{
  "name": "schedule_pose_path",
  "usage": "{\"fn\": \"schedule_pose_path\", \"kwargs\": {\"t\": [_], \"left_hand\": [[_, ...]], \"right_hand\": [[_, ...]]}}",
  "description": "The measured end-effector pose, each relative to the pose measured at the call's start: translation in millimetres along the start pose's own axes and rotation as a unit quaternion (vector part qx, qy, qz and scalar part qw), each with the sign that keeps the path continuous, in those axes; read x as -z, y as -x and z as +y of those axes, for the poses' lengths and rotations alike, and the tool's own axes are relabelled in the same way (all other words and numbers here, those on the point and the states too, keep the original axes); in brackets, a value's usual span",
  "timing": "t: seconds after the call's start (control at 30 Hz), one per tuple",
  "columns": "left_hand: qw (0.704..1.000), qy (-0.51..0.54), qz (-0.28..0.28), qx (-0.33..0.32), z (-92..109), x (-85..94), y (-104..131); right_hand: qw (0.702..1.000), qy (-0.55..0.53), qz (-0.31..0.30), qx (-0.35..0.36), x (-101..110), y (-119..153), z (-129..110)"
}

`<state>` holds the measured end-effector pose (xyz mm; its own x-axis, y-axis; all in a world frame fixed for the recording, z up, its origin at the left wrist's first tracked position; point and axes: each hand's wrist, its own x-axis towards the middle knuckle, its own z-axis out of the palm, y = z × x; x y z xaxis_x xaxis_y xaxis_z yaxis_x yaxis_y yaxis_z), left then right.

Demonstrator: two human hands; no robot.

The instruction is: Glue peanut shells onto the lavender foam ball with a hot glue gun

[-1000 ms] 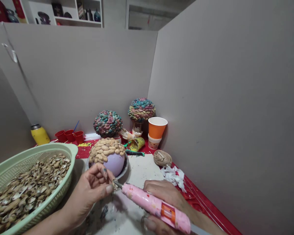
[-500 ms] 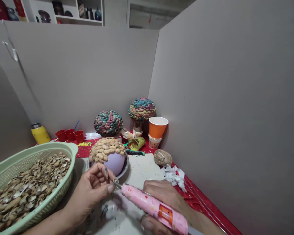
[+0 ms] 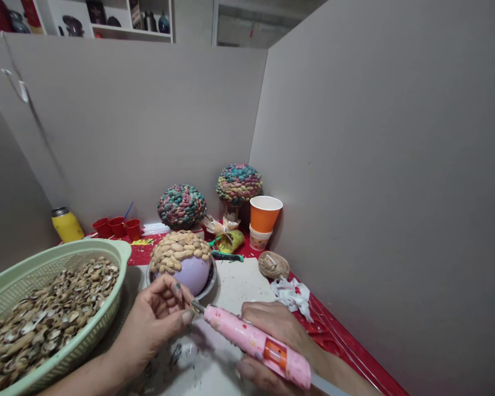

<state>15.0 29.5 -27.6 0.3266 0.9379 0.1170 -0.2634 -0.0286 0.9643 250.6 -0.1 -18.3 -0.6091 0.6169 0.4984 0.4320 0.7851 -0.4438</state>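
My right hand (image 3: 272,335) is wrapped round a pink hot glue gun (image 3: 243,333), a glue stick (image 3: 328,386) poking out of its back end. The gun's metal nozzle meets the fingertips of my left hand (image 3: 160,313). There a small peanut shell (image 3: 194,309) is pinched between thumb and fingers, mostly hidden by them and the nozzle. Just beyond, a purple ball (image 3: 196,275) rests in a grey bowl (image 3: 213,279). Peanut shells (image 3: 179,247) cover its top and left side; the lower right stays bare purple.
A green basket (image 3: 121,253) of peanut shells stands on the left. Behind are two coloured shell-covered balls (image 3: 181,206), red cups (image 3: 116,226), a yellow bottle (image 3: 67,225) and an orange paper cup (image 3: 265,215). Twine (image 3: 273,265) and crumpled tissue (image 3: 292,294) lie near the right partition (image 3: 375,192).
The glue gun has shifted very slightly left, its nozzle still at my left fingertips. Both hands keep nearly the same place. The ball and basket have not moved.
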Motion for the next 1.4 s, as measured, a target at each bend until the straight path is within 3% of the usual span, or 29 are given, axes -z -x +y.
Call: {"fn": "schedule_pose_path", "kwargs": {"t": [0.83,1.4], "left_hand": [[1.0,0.018,-0.003,-0.012,-3.5,1.8,1.1],[0.999,0.013,-0.006,-0.036,-5.0,4.0,0.5]], "right_hand": [[0.998,0.03,0.045,0.025,-3.5,-1.4,2.3],[0.998,0.049,0.041,0.017,-4.3,0.0,4.3]]}}
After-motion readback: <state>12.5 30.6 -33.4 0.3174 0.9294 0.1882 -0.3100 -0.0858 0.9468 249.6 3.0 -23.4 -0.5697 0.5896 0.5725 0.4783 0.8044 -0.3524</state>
